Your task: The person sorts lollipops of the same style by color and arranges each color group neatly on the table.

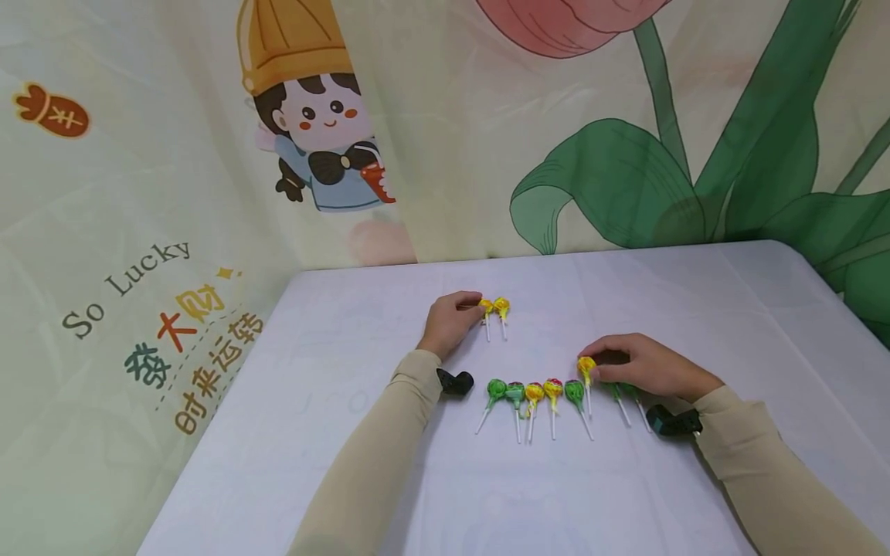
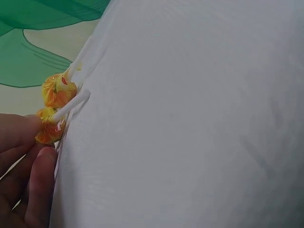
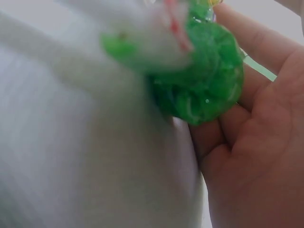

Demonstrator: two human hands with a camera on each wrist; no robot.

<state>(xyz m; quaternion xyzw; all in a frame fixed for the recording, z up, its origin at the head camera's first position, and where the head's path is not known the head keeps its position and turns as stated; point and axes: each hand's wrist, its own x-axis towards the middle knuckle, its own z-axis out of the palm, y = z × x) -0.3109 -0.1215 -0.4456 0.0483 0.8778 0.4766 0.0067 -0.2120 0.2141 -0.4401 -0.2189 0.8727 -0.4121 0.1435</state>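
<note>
Lettering (image 1: pixel 127 282) marks the backdrop at far left, followed by a cartoon figure (image 1: pixel 334 143) in an orange hat above the white table (image 1: pixel 306 401). A beige sleeve (image 1: pixel 371 444) leads to the left hand (image 1: pixel 448 323), whose thumb and finger pinch the candy end of one yellow lollipop (image 1: pixel 487 307); a second yellow lollipop (image 1: pixel 501 307) lies just beside it, farther right. Nearer the person runs a row: two green lollipops (image 1: pixel 497 388), two red-and-yellow lollipops (image 1: pixel 552 387), then another green lollipop (image 1: pixel 574 391). Next, the right hand (image 1: pixel 650 363) pinches a yellow lollipop (image 1: pixel 587 366) between its fingertips, stick pointing down; whether it touches the table I cannot tell. Beneath that hand lie two partly hidden green lollipops (image 1: pixel 618 392), and printed green leaves (image 1: pixel 772 166) rise behind.
</note>
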